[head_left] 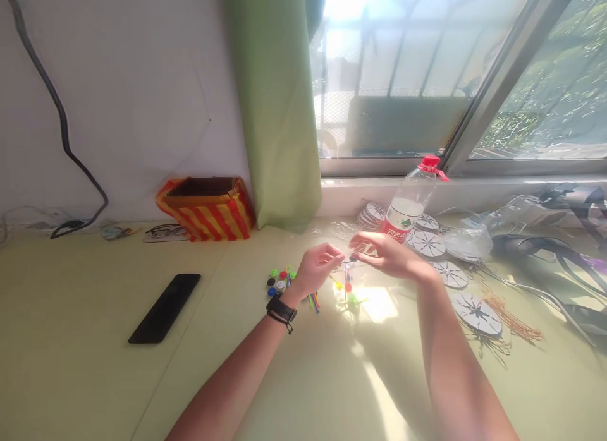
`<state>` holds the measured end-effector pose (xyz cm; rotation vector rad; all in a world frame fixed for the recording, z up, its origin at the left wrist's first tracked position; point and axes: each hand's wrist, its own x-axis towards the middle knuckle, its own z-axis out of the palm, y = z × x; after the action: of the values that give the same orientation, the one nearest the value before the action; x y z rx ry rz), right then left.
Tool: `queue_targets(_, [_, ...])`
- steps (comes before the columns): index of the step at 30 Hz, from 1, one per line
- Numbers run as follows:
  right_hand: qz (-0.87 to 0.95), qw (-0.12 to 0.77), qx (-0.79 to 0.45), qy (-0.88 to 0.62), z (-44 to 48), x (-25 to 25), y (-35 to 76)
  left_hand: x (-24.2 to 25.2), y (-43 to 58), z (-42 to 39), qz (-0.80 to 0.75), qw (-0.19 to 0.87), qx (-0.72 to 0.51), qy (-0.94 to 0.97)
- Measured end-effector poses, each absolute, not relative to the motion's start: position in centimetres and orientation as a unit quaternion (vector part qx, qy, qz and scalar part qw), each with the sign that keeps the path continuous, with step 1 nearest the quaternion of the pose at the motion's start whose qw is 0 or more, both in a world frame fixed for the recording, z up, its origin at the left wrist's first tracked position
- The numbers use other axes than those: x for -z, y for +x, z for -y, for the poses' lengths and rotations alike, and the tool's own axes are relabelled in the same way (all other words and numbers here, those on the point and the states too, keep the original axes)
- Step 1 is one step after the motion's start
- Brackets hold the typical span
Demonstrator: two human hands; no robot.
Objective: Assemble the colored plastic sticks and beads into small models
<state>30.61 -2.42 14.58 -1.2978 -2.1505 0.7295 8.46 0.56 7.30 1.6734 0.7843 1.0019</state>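
A black phone (165, 308) lies on the left of the desk (95, 296), a red-and-yellow striped box (213, 217) on the far side. Small coloured discs (281, 284) sit just left of the left hand (313, 270), whose fingers are bent as in a pinch. A cluster of coloured pieces (348, 287) is between the hands, slightly nearer; whether they grasp any of it, I cannot tell. The right hand (386, 256), fingers likewise curled, is before a bottle (403, 210); slotted white discs (477, 313) lie farther right.

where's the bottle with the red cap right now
In the head view, the bottle stands right of centre, just beyond the right hand, before the window, among round patterned discs.
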Motion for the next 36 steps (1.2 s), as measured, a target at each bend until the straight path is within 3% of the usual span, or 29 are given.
queue_targets(8, [0.761, 0.335, -0.267, -0.488, 1.9, -14.2, 31.4, -6.8, 8.7, 0.2, -0.328, 0.519, -0.305, 0.728])
queue_targets(15, [0.735, 0.4, -0.249, -0.488, 1.8, -14.0, 32.0, -6.9, 8.8, 0.4, -0.347, 0.513, -0.294, 0.728])
queue_targets(21, [0.594, 0.558, -0.159, -0.557, 1.6, -14.4, 33.5, -6.2, 7.6, 0.0, -0.398, 0.431, -0.222, 0.779])
queue_targets(23, [0.551, 0.573, -0.168, -0.583, 0.9, -13.5, 34.3, -6.2, 7.2, 0.0, -0.4, 0.384, -0.208, 0.806])
queue_targets(29, [0.5, 0.512, -0.327, -0.616, -2.3, -8.0, 34.7, -7.6, 5.8, -0.3, -0.348, 0.349, -0.185, 0.85])
queue_targets(36, [0.635, 0.334, -0.184, -0.672, -2.1, -7.3, 33.1, -7.3, 6.0, -0.1, -0.296, 0.317, -0.147, 0.889])
